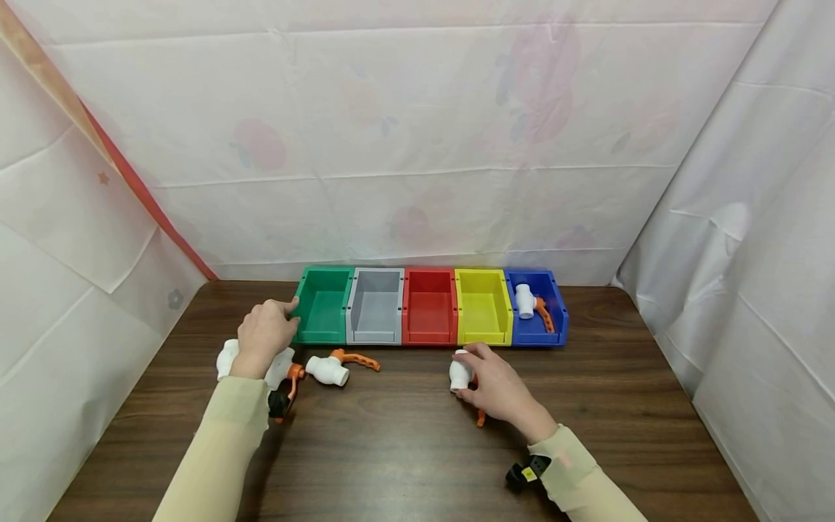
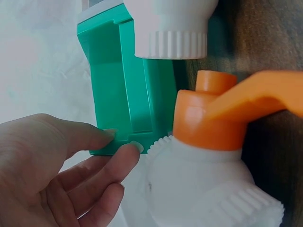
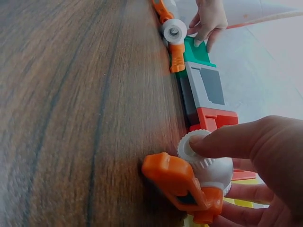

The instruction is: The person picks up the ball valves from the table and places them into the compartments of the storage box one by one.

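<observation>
My left hand pinches the left wall of the green bin between thumb and fingers. A white ball valve with an orange lever is in my right hand, thumb on one ribbed end and fingers round the far side, close over the table in front of the red and yellow bins. Under my left wrist lies more white valve body with an orange lever, partly hidden by the arm. Another white valve rests on the table before the green and grey bins, its lever pointing right.
The bins stand in one row: green, grey, red, yellow and blue. One white valve with an orange lever lies in the blue bin. A white curtain hangs behind the wooden table.
</observation>
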Demonstrator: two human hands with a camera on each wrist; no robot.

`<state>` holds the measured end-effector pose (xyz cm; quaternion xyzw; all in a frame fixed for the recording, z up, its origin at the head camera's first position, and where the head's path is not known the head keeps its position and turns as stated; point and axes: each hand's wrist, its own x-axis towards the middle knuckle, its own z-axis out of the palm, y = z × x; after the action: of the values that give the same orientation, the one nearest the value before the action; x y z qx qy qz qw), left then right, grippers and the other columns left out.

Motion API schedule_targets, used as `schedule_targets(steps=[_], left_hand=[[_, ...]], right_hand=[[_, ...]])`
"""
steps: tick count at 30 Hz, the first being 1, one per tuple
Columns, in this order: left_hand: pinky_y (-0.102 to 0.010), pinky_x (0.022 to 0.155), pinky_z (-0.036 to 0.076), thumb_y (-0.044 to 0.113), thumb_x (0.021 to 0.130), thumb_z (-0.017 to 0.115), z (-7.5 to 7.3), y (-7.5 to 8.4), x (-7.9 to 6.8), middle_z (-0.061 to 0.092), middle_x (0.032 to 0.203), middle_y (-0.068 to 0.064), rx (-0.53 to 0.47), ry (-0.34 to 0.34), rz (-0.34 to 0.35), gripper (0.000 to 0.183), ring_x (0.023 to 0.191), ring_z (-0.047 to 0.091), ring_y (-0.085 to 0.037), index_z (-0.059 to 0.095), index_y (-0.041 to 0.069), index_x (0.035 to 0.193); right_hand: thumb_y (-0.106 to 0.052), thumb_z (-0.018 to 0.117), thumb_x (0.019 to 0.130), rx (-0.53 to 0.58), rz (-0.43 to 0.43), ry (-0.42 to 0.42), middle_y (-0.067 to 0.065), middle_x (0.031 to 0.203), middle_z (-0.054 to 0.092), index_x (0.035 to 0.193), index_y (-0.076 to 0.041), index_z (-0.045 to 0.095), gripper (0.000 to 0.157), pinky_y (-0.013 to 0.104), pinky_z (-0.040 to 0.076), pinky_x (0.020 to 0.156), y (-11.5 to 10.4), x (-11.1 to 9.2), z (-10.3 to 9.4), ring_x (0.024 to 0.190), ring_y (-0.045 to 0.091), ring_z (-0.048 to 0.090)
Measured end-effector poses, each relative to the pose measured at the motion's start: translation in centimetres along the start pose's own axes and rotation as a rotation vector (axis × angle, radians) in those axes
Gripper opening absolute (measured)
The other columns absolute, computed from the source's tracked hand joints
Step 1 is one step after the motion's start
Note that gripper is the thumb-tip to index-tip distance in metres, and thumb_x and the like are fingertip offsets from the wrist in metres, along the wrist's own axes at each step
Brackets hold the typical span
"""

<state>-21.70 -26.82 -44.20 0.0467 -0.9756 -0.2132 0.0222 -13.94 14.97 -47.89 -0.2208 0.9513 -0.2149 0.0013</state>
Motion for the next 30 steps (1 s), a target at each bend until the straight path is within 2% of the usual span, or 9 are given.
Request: schedule_targets(steps=[4,11,22,30], left_hand=[[-0.035,0.042,0.035,0.019,0.097,0.065,0.1,-0.1,0.0,0.057,0.067,-0.011,-0.003,0.0,-0.001,0.047,0.049,0.044,-0.027,0.054,0.01,0.142],[-0.035,0.042,0.035,0.019,0.096,0.064,0.1,0.0,-0.1,0.06,0.072,-0.013,-0.007,0.007,0.004,0.047,0.048,0.044,-0.027,0.053,0.01,0.142],[-0.035,0.041,0.035,0.019,0.096,0.065,0.1,0.0,-0.2,0.058,0.067,-0.011,0.002,0.014,0.007,0.048,0.048,0.045,-0.027,0.054,0.011,0.142],[-0.036,0.042,0.036,0.02,0.096,0.065,0.1,0.0,-0.2,0.061,0.072,-0.013,0.005,0.011,0.008,0.048,0.049,0.046,-0.027,0.054,0.012,0.142]], right_hand=[[-0.028,0.086,0.078,0.003,0.008,-0.004,0.009,0.132,0.054,0.13,-0.014,0.065,0.058,0.043,0.051,0.089,0.1,-0.1,-0.1,0.105,0.023,0.058],[-0.027,0.087,0.078,0.003,0.007,0.006,0.009,0.131,0.054,0.13,-0.014,0.066,0.058,0.045,0.051,0.091,0.2,-0.2,-0.3,0.107,0.024,0.058],[-0.024,0.089,0.075,-0.002,0.002,0.022,0.01,0.13,0.054,0.128,-0.013,0.067,0.059,0.042,0.053,0.086,0.2,-0.2,-1.0,0.099,0.021,0.057],[-0.023,0.088,0.075,-0.03,0.001,0.047,0.008,0.134,0.054,0.129,-0.015,0.067,0.059,0.045,0.052,0.091,0.3,-0.1,-1.8,0.108,0.025,0.059]])
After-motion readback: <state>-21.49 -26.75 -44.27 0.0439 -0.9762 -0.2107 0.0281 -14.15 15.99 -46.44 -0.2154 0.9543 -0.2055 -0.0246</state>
